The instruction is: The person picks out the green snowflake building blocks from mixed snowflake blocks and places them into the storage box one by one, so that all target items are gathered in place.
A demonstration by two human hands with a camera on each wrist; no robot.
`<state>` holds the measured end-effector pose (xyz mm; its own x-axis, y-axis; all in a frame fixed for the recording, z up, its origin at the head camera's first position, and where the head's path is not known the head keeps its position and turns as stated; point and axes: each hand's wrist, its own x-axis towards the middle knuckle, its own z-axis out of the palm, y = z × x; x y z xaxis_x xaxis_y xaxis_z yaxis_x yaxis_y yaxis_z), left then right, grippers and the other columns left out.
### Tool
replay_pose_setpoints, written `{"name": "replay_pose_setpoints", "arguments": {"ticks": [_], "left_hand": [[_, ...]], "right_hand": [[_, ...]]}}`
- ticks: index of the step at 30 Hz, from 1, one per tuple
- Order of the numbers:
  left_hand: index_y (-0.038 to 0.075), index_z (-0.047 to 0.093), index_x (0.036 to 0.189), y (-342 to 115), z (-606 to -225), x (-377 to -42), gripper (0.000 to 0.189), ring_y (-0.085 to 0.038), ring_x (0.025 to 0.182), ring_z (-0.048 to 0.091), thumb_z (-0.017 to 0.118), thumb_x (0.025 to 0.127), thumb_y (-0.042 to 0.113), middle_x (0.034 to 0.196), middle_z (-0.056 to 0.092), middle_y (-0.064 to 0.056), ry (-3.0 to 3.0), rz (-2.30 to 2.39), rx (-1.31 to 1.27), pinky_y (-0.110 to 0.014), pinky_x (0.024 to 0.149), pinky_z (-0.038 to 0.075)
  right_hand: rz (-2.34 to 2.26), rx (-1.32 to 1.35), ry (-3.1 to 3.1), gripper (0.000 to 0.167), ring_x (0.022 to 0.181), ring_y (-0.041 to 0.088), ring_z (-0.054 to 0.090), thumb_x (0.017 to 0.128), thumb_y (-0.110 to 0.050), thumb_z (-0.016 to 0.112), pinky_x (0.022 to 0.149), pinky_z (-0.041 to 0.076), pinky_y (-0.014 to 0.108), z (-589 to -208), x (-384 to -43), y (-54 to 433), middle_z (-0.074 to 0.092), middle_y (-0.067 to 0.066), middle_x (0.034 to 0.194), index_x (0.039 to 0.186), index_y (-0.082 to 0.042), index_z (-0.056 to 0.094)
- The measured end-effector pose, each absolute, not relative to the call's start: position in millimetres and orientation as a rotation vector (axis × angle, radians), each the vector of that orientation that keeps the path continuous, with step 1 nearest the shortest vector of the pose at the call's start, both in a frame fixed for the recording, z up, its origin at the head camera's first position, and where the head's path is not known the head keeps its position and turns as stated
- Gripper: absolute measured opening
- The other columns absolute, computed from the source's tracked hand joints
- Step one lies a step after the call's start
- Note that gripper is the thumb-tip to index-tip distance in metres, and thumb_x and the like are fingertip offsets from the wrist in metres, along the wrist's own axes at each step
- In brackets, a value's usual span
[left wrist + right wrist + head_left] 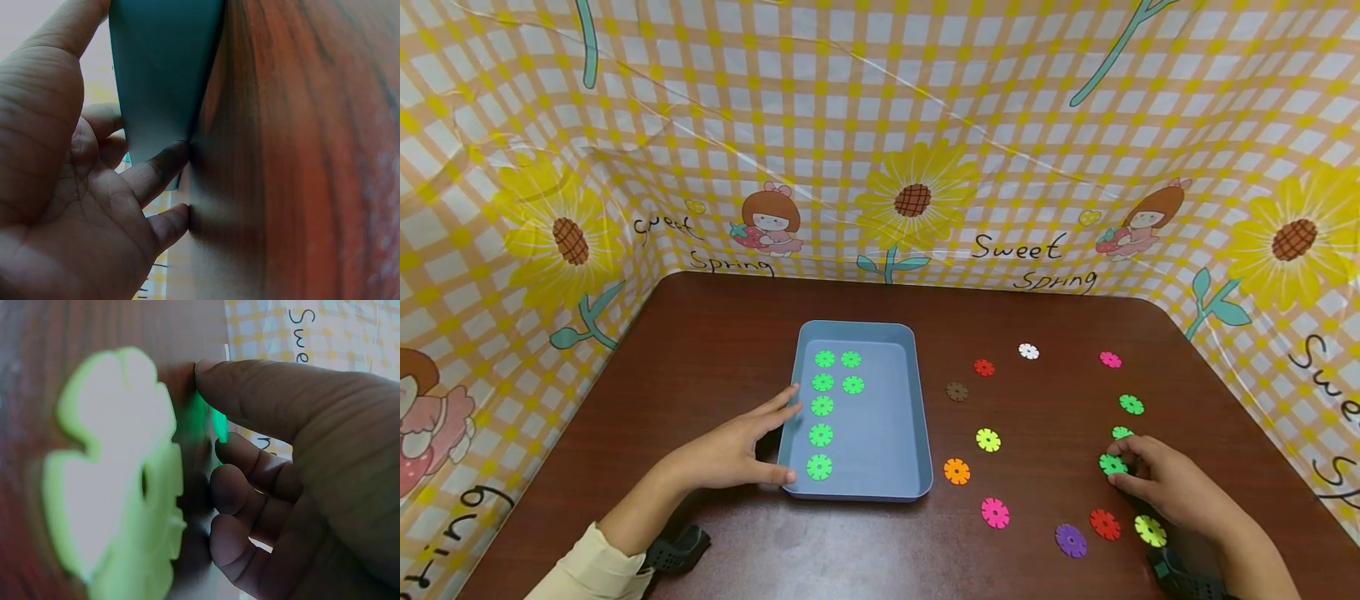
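My left hand [730, 450] rests at the left side of a blue-grey tray [891, 417], thumb and fingers spread along its edge. From the left wrist view, fingertips touch the table beside the tray wall [165, 75]. Inside the tray lie several green notched discs [822, 406], one full column and a shorter second one. On the right, my right hand [1172, 483] pinches a green notched disc [1112, 464] between thumb and fingers, low over the table. Another green disc [1122, 432] is partly hidden behind those fingers, and a further green disc [1131, 404] lies beyond.
Between tray and right hand lie scattered discs: brown [957, 392], red [984, 367], white [1028, 352], yellow [988, 440], orange [957, 472] and pink [996, 513]. Nearer are a purple disc [1071, 541], a red disc [1105, 525] and a yellow-green disc [1151, 531]. Patterned cloth [910, 108] surrounds the table.
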<state>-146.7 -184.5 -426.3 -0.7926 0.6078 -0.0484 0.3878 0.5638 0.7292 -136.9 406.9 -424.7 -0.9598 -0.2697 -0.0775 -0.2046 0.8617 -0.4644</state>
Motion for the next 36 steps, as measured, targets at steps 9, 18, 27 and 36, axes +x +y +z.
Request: {"name": "replay_pose_setpoints", "arguments": {"ticks": [9, 18, 27, 36], "left_hand": [[0.009, 0.028, 0.158, -184.6, -427.4, -147.0, 0.096, -0.025, 0.149, 0.015, 0.079, 0.084, 0.045, 0.167, 0.005, 0.001, 2.505, 1.053, 0.814, -0.056, 0.111, 0.027], [0.01, 0.028, 0.158, -185.2, -428.2, -147.4, 0.098, -0.024, 0.149, 0.015, 0.078, 0.083, 0.048, 0.167, 0.005, 0.002, 2.497, 1.059, 0.806, -0.055, 0.111, 0.028], [0.009, 0.027, 0.158, -186.2, -424.8, -149.1, 0.098, -0.026, 0.149, 0.014, 0.078, 0.084, 0.047, 0.167, 0.006, 0.0, 2.5, 1.063, 0.817, -0.056, 0.111, 0.027], [0.008, 0.027, 0.157, -185.7, -425.5, -148.4, 0.096, -0.027, 0.149, 0.014, 0.077, 0.085, 0.046, 0.167, 0.005, 0.0, 2.499, 1.061, 0.825, -0.057, 0.111, 0.027]], "right_hand": [[-0.678, -0.347, 2.899, 0.03, 0.08, 0.002, 0.052, 0.089, -0.02, 0.076, 0.064, 0.046, 0.028, -422.4, -135.9, 405.0, 0.06, 0.002, 0.102, 0.112, -0.006, 0.063], [-0.676, -0.365, 2.9, 0.029, 0.083, 0.001, 0.055, 0.09, -0.021, 0.075, 0.067, 0.048, 0.028, -419.7, -137.5, 402.1, 0.062, 0.002, 0.106, 0.112, -0.007, 0.063], [-0.618, -0.506, 2.983, 0.022, 0.088, 0.007, 0.055, 0.088, -0.024, 0.077, 0.071, 0.048, 0.029, -407.9, -146.3, 387.0, 0.062, -0.004, 0.105, 0.105, -0.018, 0.064], [-0.703, -0.681, 2.977, 0.02, 0.086, 0.006, 0.056, 0.088, -0.018, 0.078, 0.072, 0.049, 0.028, -393.8, -162.8, 354.5, 0.061, -0.007, 0.101, 0.103, -0.017, 0.065]]}}
